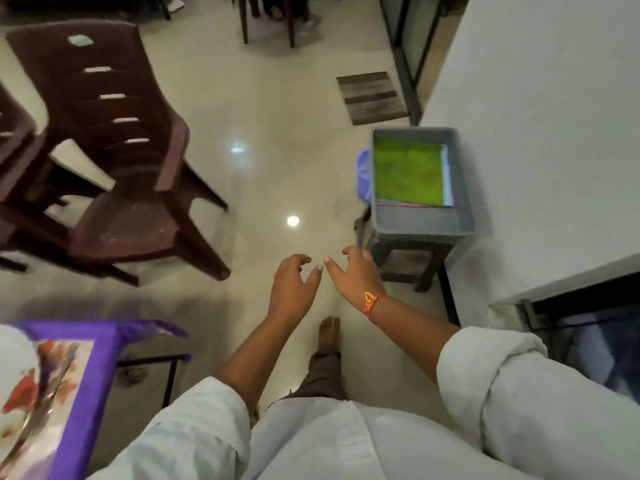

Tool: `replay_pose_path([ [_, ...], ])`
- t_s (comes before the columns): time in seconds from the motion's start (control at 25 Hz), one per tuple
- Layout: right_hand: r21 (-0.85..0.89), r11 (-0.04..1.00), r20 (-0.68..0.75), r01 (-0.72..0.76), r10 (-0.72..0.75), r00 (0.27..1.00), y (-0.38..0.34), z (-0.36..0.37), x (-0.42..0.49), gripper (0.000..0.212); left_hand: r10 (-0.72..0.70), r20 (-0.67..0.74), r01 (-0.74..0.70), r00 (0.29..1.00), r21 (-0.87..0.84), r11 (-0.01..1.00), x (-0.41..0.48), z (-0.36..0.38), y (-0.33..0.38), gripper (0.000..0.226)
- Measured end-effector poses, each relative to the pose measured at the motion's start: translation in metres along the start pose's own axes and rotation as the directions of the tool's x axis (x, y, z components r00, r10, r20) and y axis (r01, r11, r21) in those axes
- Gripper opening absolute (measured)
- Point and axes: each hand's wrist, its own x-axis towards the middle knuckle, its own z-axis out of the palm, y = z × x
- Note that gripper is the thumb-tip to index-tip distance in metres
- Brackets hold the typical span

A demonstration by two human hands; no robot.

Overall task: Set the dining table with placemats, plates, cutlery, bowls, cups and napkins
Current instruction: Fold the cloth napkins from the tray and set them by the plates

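Pale floor (263, 98) is seen below; the grey bin (422, 221) (green cloth (408, 171) inside) is set ahead-right, nearer the right hand (353, 273) than the left hand (294, 284); both are held relaxed, empty.

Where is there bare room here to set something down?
The white tabletop right of the grey bin is bare, as is the bin's near end before the green cloth. The purple-edged placemat at lower left is crowded with a plate and cutlery.
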Motion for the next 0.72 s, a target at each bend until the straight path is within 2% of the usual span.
replay_pose_path([
  [0.24,0.076,0.972,-0.134,-0.221,0.230,0.964,0.030,-0.072,0.097,0.044,0.081,0.259,-0.081,0.962,-0.011,0.997,0.120,0.060,0.060,0.034],
  [0.36,0.196,0.925,-0.174,-0.326,0.360,0.917,0.037,-0.098,0.137,0.049,0.088,0.354,-0.098,0.931,0.012,0.995,0.174,0.081,0.089,0.030],
  [0.44,0.310,0.864,-0.162,-0.396,0.458,0.874,0.042,-0.108,0.161,0.046,0.055,0.403,-0.066,0.914,0.013,0.998,0.204,0.093,0.106,0.029],
  [0.56,0.461,0.759,-0.144,-0.460,0.575,0.805,0.055,-0.115,0.197,0.030,-0.011,0.462,0.007,0.887,0.010,1.000,0.239,0.109,0.128,0.023],
  [0.72,0.650,0.587,-0.065,-0.483,0.676,0.734,0.077,-0.120,0.246,0.039,-0.062,0.521,0.062,0.851,0.018,0.998,0.285,0.136,0.149,0.021],
])
